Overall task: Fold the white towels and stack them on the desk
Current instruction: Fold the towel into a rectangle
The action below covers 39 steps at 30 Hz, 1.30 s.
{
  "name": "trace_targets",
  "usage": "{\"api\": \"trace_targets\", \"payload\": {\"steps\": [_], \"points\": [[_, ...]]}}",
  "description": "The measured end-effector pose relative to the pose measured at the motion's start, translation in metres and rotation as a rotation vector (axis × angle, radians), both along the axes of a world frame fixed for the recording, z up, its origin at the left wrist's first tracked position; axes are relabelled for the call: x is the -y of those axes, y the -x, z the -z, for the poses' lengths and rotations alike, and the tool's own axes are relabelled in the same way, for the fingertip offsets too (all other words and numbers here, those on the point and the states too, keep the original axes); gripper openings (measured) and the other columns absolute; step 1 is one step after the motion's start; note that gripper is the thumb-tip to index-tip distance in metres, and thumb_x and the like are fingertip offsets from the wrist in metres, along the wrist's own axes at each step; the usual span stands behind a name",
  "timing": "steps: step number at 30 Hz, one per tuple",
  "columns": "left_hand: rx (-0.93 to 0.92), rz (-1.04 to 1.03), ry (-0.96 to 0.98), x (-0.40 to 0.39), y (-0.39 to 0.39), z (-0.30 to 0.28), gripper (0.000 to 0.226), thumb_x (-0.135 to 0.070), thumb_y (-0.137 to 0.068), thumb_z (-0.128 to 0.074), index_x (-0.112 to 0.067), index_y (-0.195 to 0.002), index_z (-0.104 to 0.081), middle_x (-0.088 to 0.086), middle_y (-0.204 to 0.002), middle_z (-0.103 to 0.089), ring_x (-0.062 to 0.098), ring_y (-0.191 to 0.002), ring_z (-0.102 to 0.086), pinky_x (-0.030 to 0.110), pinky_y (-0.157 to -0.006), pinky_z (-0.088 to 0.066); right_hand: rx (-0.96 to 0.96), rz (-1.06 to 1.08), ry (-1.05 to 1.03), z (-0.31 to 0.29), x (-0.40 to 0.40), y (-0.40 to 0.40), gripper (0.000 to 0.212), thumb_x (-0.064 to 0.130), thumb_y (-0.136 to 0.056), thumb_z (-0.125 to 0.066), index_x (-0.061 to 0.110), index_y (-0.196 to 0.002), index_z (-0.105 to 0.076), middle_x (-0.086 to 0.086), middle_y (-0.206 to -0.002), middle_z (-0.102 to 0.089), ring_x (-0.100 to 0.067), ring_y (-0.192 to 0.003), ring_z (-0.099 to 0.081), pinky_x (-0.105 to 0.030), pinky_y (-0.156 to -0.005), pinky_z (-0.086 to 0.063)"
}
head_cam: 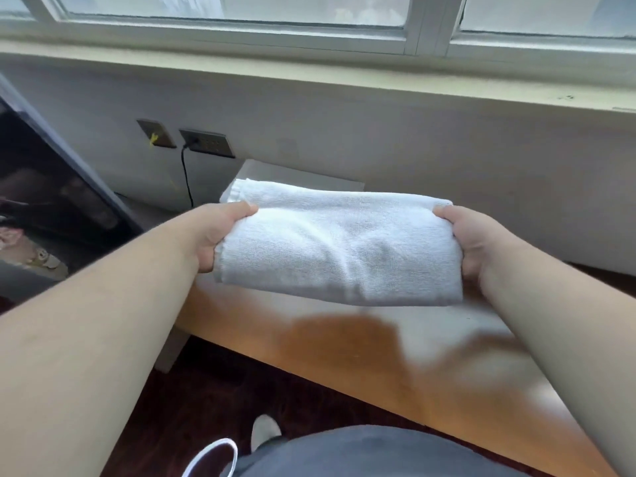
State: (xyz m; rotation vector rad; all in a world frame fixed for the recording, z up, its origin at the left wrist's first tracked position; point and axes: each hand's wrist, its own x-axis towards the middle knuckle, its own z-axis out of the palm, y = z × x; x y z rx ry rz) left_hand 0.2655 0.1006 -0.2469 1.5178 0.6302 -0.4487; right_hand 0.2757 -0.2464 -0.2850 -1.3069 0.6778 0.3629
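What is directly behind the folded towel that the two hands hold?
Behind the folded towel, held by the left hand and right hand, a white block-like thing shows. Its lower part is covered, so what it is stays unclear.

We seem to be in a bedroom or hotel room — a wooden worktop (344, 342) lies under the hands, below a wide window (241, 15) with a deep sill. Beyond the left hand (220, 232) we see wall sockets (206, 142) with a plugged cable, and dark red flooring (192, 401) beneath.
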Motion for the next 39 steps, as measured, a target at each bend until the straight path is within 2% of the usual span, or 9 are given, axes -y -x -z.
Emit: {"api": "trace_targets", "payload": {"steps": [9,16,20,25,27,29,31,36,39], "points": [[0.025,0.130,-0.070,-0.068,-0.116,-0.011,0.025,-0.028,-0.098,-0.058,-0.009,-0.113,-0.064,0.011,-0.094,-0.076,0.027,-0.075,-0.074,0.038,-0.049,-0.057,0.038,0.131,-0.030,-0.006,-0.071,-0.080,0.022,0.031,-0.098,-0.059,0.010,-0.100,-0.065,-0.004,-0.075,-0.076,-0.021,-0.063,-0.074,-0.032,-0.050,-0.057],[-0.015,0.282,-0.154,-0.108,-0.217,0.013,0.032,-0.034,-0.096,-0.060,-0.010,-0.116,-0.065,0.008,-0.100,-0.076,0.024,-0.082,-0.074,0.033,-0.061,-0.056,-0.014,0.264,-0.015,0.015,-0.117,-0.132,0.025,0.035,-0.094,-0.066,0.011,-0.098,-0.068,-0.005,-0.081,-0.077,-0.024,-0.066,-0.075,-0.036,-0.049,-0.058],[-0.034,0.328,-0.178,-0.116,-0.255,0.039,0.033,-0.037,-0.095,-0.062,-0.009,-0.111,-0.065,0.007,-0.093,-0.076,0.023,-0.076,-0.075,0.033,-0.050,-0.056,-0.043,0.317,0.043,0.033,-0.130,-0.158,0.029,0.036,-0.094,-0.066,0.009,-0.105,-0.067,-0.007,-0.095,-0.078,-0.026,-0.075,-0.076,-0.038,-0.066,-0.060],[-0.069,0.310,-0.192,-0.123,-0.284,0.079,0.037,-0.044,-0.093,-0.063,-0.008,-0.101,-0.066,0.006,-0.079,-0.076,0.023,-0.065,-0.073,0.031,-0.046,-0.055,-0.039,0.344,0.095,0.058,-0.142,-0.182,0.043,0.045,-0.093,-0.066,0.010,-0.117,-0.066,-0.008,-0.100,-0.077,-0.028,-0.085,-0.075,-0.047,-0.085,-0.059],[-0.061,0.285,-0.197,-0.129,-0.295,0.096,0.042,-0.046,-0.092,-0.064,-0.007,-0.107,-0.066,0.007,-0.085,-0.077,0.024,-0.072,-0.074,0.031,-0.058,-0.057,-0.025,0.349,0.068,0.065,-0.147,-0.189,0.044,0.048,-0.092,-0.066,0.010,-0.114,-0.067,-0.008,-0.099,-0.077,-0.027,-0.085,-0.075,-0.044,-0.079,-0.061],[-0.055,0.279,-0.237,-0.137,-0.304,0.116,0.053,-0.048,-0.089,-0.067,-0.005,-0.120,-0.063,0.009,-0.100,-0.075,0.028,-0.086,-0.073,0.040,-0.080,-0.057,-0.010,0.324,0.030,0.072,-0.150,-0.192,0.042,0.046,-0.092,-0.068,0.009,-0.111,-0.068,-0.009,-0.098,-0.077,-0.026,-0.084,-0.076,-0.038,-0.068,-0.061],[-0.014,0.281,-0.305,-0.143,-0.312,0.133,0.067,-0.050,-0.084,-0.071,-0.004,-0.130,-0.057,0.011,-0.109,-0.071,0.030,-0.092,-0.070,0.045,-0.093,-0.053,-0.023,0.293,0.046,0.082,-0.150,-0.191,0.040,0.044,-0.091,-0.069,0.009,-0.109,-0.068,-0.009,-0.098,-0.077,-0.025,-0.084,-0.076,-0.038,-0.070,-0.061],[0.077,0.311,-0.370,-0.139,-0.319,0.144,0.078,-0.053,-0.083,-0.070,-0.008,-0.141,-0.043,0.004,-0.120,-0.062,0.027,-0.094,-0.064,0.035,-0.083,-0.049,-0.103,0.195,0.345,0.096,-0.146,-0.185,0.049,0.051,-0.088,-0.068,0.010,-0.114,-0.062,-0.007,-0.106,-0.073,-0.027,-0.092,-0.072,-0.046,-0.090,-0.057],[0.179,0.367,-0.614,-0.129,-0.316,0.142,0.074,-0.052,-0.087,-0.063,-0.014,-0.143,-0.034,0.007,-0.124,-0.055,0.030,-0.102,-0.056,0.033,-0.084,-0.041,-0.123,0.154,0.658,0.099,-0.144,-0.185,0.058,0.056,-0.087,-0.064,0.012,-0.124,-0.055,-0.004,-0.114,-0.064,-0.027,-0.101,-0.062,-0.038,-0.093,-0.052]]}}
